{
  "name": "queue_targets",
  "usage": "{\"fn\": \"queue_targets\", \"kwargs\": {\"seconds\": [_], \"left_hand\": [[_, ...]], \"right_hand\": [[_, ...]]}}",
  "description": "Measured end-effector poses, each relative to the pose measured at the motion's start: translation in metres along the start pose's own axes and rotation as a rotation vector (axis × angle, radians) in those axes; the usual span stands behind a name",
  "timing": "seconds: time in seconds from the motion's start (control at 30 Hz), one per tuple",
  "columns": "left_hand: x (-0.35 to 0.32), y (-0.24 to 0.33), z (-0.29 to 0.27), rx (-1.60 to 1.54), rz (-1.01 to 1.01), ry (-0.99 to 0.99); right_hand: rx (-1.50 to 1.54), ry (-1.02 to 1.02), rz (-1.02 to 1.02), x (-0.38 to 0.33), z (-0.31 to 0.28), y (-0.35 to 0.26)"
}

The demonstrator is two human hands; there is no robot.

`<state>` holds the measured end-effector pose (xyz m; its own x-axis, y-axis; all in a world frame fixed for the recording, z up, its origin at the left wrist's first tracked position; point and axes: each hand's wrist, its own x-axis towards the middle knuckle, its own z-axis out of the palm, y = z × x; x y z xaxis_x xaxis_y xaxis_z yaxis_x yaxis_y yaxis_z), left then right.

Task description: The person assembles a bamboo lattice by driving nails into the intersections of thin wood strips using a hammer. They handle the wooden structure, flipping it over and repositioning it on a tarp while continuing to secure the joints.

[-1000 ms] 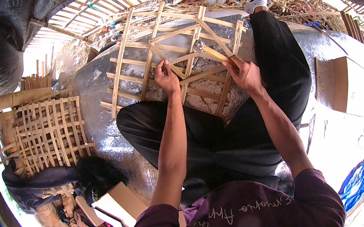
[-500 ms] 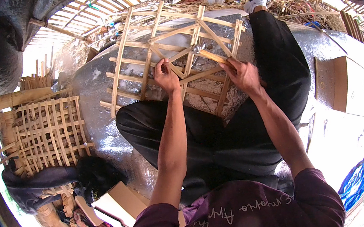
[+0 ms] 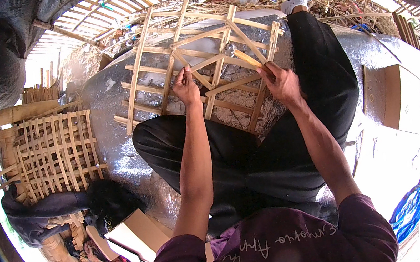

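A lattice of pale bamboo slats [image 3: 140, 71] lies in front of my crossed legs, with shorter slats set slantwise across its middle. My right hand [image 3: 282, 82] is closed around the light wooden handle of a hammer [image 3: 246, 58]. The hammer's shiny metal head is over the middle of the lattice, near a slat crossing. Over the lattice's near side, left of the crossing, my left hand [image 3: 186, 88] is closed with thumb and fingers pinched together. Whatever is between those fingers is too small to make out.
Silvery sheeting [image 3: 115, 138] covers the ground under the lattice. At the left stands a woven bamboo panel [image 3: 56, 151], with dark cloth [image 3: 45, 211] and an open cardboard box [image 3: 136, 236] nearer me. Another cardboard piece [image 3: 402, 98] is at the right. Straw [image 3: 337, 11] lies beyond my foot.
My left hand has shifted slightly left and away from the slat crossing. The hammer head has moved a little to the right and up. The lattice has barely moved.
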<state>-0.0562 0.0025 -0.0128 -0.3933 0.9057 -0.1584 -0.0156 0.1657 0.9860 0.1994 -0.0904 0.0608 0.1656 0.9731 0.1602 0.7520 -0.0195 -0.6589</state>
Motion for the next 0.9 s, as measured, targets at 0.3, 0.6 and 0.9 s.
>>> {"fn": "queue_targets", "kwargs": {"seconds": [0.3,0.6,0.9], "left_hand": [[0.001,-0.007,0.003,0.194,0.259,0.032],[-0.001,-0.014,0.009,0.281,0.432,0.115],[-0.007,-0.005,0.011,0.307,0.505,0.143]], "right_hand": [[-0.013,-0.031,-0.014,0.0,-0.002,-0.004],[0.049,-0.036,-0.039,-0.002,-0.003,-0.007],[0.002,-0.041,-0.019,-0.002,-0.002,-0.007]]}}
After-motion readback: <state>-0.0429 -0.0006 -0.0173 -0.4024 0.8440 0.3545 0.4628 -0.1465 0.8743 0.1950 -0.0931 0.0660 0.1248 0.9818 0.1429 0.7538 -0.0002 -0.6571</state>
